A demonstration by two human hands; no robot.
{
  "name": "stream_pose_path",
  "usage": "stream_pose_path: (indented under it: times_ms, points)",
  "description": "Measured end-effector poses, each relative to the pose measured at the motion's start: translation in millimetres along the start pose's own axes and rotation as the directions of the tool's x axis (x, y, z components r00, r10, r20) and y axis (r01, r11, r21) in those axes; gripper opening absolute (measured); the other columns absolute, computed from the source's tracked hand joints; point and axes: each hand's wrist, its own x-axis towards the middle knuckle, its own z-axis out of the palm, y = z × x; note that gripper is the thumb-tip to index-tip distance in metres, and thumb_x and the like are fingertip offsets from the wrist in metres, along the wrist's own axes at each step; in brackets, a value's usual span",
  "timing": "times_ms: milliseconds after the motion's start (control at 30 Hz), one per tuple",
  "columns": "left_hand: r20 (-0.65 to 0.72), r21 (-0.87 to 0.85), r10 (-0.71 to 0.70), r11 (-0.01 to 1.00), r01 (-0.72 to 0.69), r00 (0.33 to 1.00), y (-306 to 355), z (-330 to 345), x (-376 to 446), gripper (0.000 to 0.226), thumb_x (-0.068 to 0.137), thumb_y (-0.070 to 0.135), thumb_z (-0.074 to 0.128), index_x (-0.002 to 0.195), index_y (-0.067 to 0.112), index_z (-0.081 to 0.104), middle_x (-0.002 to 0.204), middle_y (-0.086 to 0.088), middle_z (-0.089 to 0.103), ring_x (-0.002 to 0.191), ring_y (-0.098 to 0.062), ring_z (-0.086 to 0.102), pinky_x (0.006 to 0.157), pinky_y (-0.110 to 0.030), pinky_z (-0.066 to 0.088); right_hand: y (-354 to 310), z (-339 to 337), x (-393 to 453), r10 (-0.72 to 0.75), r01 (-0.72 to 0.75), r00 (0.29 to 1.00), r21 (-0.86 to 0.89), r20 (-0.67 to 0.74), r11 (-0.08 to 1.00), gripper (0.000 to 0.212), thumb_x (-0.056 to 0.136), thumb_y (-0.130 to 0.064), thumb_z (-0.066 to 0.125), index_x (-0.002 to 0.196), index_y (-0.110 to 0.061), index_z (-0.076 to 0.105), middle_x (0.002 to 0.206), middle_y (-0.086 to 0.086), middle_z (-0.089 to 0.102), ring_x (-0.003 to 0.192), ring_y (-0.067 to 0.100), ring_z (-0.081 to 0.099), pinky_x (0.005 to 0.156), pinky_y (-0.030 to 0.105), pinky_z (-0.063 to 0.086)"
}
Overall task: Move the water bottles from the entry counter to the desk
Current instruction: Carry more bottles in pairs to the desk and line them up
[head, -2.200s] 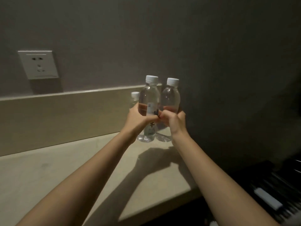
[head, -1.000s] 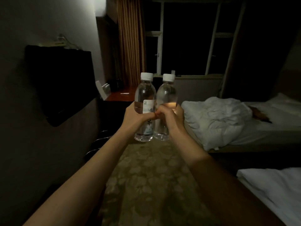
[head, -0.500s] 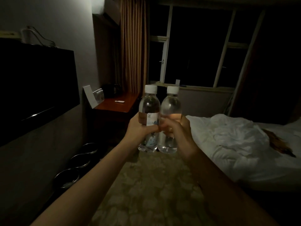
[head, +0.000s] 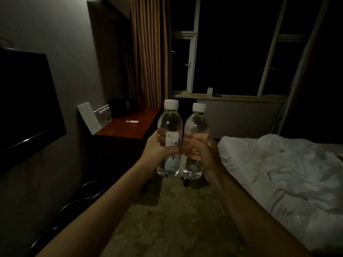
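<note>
I am holding two bottles upright in the air, side by side: my left hand (head: 155,148) is gripping bottle one (head: 169,125), my right hand (head: 203,153) bottle two (head: 196,127), fingers curling round each, short of the desk (head: 130,127).

I see clear glossy plastic bottles (head: 182,145) with matt white caps at centre, a polished reddish wood desk (head: 133,125) centre left, and rumpled white cloth bedding (head: 278,164) at right.

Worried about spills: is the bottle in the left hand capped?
Capped: a white cap sits on the upright bottle the left hand grips.
</note>
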Motion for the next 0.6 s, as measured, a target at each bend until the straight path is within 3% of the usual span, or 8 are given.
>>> stream_pose_path:
  times_ms: [100,233,333,500,600]
  points:
    - [0.008,-0.004,-0.002,1.0,0.002,1.0,-24.8,8.1,57.2,0.037,0.067,0.004,0.076,0.092,0.023,0.058,0.083,0.007,0.071,0.078,-0.001,0.068,0.058,-0.009,0.05,11.3,-5.4,68.5,0.028,-0.028,1.0,0.018,0.007,0.999,0.027,0.081,0.006,0.056,0.107,0.001,0.062,0.11,0.028,0.063,0.101,0.039,0.062,0.085,0.046,0.051]
    - [-0.016,0.005,0.001,1.0,-0.001,1.0,-62.9,20.4,138.3,0.039,0.069,0.005,0.075,0.102,0.015,0.056,0.095,-0.001,0.067,0.08,-0.002,0.068,0.06,-0.01,0.05,36.1,-14.3,160.8,0.028,-0.027,0.999,0.055,-0.016,0.998,0.017,0.079,-0.003,0.061,0.082,-0.019,0.064,0.086,0.004,0.067,0.082,0.02,0.064,0.07,0.033,0.053]
    - [-0.039,0.012,-0.001,1.0,0.002,0.999,-89.5,31.2,196.8,0.042,0.071,0.003,0.074,0.107,0.01,0.055,0.098,-0.003,0.066,0.082,-0.002,0.067,0.061,-0.01,0.051,48.7,-18.7,226.8,0.015,-0.016,0.997,0.016,0.07,1.0,0.016,0.079,-0.003,0.06,0.091,-0.012,0.065,0.095,0.01,0.067,0.09,0.024,0.063,0.079,0.035,0.053]
    - [-0.127,0.037,-0.038,0.998,0.043,0.991,-132.1,27.8,290.9,0.041,0.07,0.007,0.076,0.105,0.012,0.055,0.098,-0.002,0.066,0.082,-0.003,0.067,0.063,-0.011,0.052,58.1,-5.5,334.1,0.022,-0.027,0.984,0.025,0.177,0.999,0.018,0.086,0.006,0.051,0.079,-0.009,0.059,0.089,0.015,0.061,0.086,0.026,0.059,0.084,0.036,0.049]
    - [-0.197,0.054,-0.064,0.996,0.076,0.978,-157.8,10.8,344.7,0.039,0.067,0.009,0.077,0.097,0.022,0.056,0.089,0.005,0.068,0.079,0.001,0.067,0.059,-0.01,0.05,68.0,10.3,397.9,0.038,-0.039,0.969,-0.002,0.243,0.999,0.018,0.084,0.012,0.047,0.089,0.007,0.064,0.101,0.033,0.063,0.099,0.041,0.06,0.095,0.045,0.047]
